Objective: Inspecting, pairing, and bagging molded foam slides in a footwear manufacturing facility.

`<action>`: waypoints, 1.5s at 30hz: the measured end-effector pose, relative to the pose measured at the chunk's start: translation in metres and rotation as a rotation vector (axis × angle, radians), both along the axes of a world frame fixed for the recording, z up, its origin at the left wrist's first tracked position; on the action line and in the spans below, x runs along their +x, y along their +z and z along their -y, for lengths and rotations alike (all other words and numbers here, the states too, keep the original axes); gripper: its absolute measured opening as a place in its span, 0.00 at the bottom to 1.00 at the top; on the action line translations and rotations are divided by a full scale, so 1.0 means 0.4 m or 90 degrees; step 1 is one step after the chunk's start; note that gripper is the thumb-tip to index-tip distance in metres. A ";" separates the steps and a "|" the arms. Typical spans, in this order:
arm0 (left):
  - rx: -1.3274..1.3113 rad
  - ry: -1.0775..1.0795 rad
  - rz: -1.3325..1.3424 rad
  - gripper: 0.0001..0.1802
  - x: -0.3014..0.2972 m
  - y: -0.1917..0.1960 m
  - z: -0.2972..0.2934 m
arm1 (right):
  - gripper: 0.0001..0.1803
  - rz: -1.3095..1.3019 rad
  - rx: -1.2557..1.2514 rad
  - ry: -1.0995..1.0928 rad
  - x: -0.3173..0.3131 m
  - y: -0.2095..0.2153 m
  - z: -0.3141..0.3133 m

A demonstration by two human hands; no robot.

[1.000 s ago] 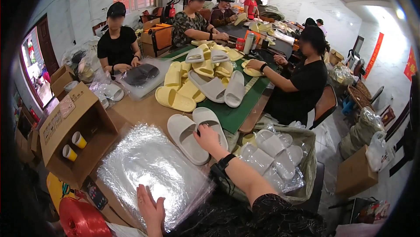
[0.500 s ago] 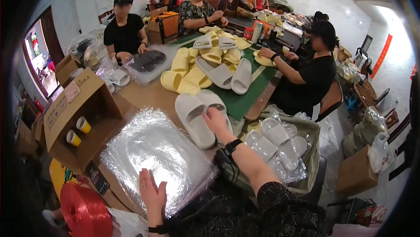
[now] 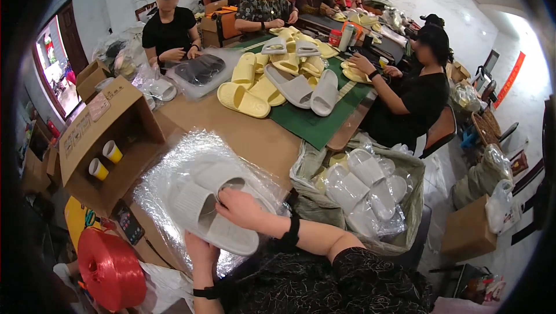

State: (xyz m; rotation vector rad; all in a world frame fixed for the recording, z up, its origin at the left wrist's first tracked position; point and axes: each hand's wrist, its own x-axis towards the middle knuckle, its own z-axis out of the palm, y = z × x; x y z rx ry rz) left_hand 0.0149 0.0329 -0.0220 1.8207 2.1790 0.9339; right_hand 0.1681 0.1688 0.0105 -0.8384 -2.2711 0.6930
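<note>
A pair of light grey slippers (image 3: 191, 205) lies tilted over the stack of clear plastic bags (image 3: 168, 181) in front of me. My right hand (image 3: 242, 208) grips the pair, its fingers closed at the foot openings. At the near edge of the slippers, my left hand (image 3: 200, 251) comes up from below; its fingers are hidden under the pair, so I cannot see whether they grip it. Farther off, more grey slippers (image 3: 324, 94) and yellow slippers (image 3: 242, 99) are heaped on a green mat (image 3: 315, 131).
To my right stands a sack-lined bin (image 3: 414, 221) of bagged grey slippers (image 3: 366, 166). A cardboard box (image 3: 136, 128) with two yellow-and-white cups sits on the left, near a phone (image 3: 128, 224) and a red twine roll (image 3: 110, 267). Several co-workers sit around the table.
My right hand has brought the grey pair from the table's middle leftward and nearer, over the plastic bags. My left hand, flat on the bags before, is now partly under the slippers.
</note>
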 end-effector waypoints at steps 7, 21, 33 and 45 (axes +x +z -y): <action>0.003 0.049 -0.061 0.40 0.008 -0.014 0.008 | 0.14 0.130 0.043 -0.057 -0.015 -0.072 -0.030; -0.052 0.017 -0.040 0.43 0.000 0.007 0.015 | 0.13 0.119 0.072 -0.345 0.154 -0.126 -0.226; -0.118 -0.041 0.017 0.61 -0.036 0.016 0.023 | 0.14 0.059 0.065 -0.346 0.161 -0.125 -0.224; -0.068 -0.056 -0.048 0.54 -0.020 0.034 0.028 | 0.13 0.032 0.088 -0.342 0.160 -0.119 -0.223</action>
